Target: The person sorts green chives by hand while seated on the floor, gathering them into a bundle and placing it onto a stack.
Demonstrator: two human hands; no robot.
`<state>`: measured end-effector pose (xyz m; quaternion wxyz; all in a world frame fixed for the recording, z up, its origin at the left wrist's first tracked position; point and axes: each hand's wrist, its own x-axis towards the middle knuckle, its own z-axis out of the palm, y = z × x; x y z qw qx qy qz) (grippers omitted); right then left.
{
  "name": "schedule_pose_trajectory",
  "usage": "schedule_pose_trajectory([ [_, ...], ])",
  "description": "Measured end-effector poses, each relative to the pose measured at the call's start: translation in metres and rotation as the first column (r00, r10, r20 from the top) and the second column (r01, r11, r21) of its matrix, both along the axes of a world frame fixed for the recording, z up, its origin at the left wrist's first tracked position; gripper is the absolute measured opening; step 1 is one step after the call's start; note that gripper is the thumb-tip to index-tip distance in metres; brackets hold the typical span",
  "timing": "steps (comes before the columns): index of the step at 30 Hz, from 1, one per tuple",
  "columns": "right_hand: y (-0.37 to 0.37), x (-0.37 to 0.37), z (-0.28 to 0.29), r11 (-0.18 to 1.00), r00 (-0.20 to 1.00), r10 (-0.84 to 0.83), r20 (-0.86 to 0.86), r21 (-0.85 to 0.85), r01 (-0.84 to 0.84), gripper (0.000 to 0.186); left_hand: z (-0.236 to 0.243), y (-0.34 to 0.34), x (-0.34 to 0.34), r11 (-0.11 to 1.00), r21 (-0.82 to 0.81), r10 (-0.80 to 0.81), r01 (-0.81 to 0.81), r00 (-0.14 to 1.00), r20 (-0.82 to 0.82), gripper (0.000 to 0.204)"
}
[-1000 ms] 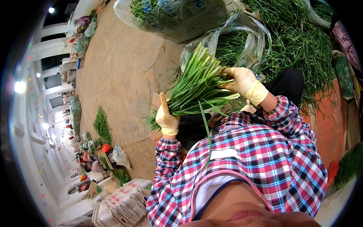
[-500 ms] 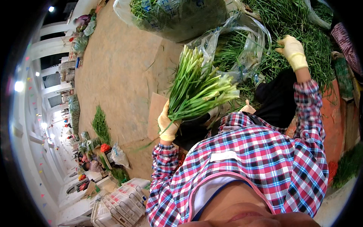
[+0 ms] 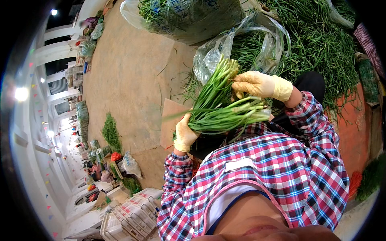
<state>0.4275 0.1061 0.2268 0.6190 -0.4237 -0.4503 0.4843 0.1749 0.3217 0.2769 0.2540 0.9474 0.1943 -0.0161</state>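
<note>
In my left hand (image 3: 186, 133), gloved in pale yellow, is a bunch of garlic chives (image 3: 215, 96), gripped around its leafy part. The pale stem ends fan out up and to the right, split into two clumps. My right hand (image 3: 257, 85), in the same kind of glove, is at the stems between the clumps. Its fingers are curled and pinch at the chives; the fingertips are partly hidden. Just beyond the bunch lies a clear plastic bag (image 3: 205, 64). A large heap of loose chives (image 3: 313, 52) spreads at the upper right.
A big full plastic sack of greens (image 3: 193, 24) stands at the far side. Stacked white crates (image 3: 130, 215) are at the lower left. More greens (image 3: 110, 132) lie on the brown floor (image 3: 124, 68). A sleeve of another person (image 3: 368, 44) shows at the right edge.
My right hand has come from the heap, down and left, to the stems of the bunch. The bunch has spread into two clumps, and my left hand has shifted slightly right.
</note>
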Motion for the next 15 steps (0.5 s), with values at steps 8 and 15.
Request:
schedule_pose_trajectory([
  [8, -0.027, 0.007, -0.005, 0.998, 0.955, -0.068, -0.288, -0.005, 0.069, 0.023, 0.003, -0.001, 0.005, 0.999, 0.022, -0.049, 0.048, 0.998, 0.03, 0.054],
  [15, -0.039, 0.031, 0.0, 0.83, 0.616, -0.273, -0.739, 0.143, 0.539, 0.023, 0.009, 0.004, -0.003, 1.0, -0.011, -0.027, 0.026, 0.999, -0.018, 0.053],
])
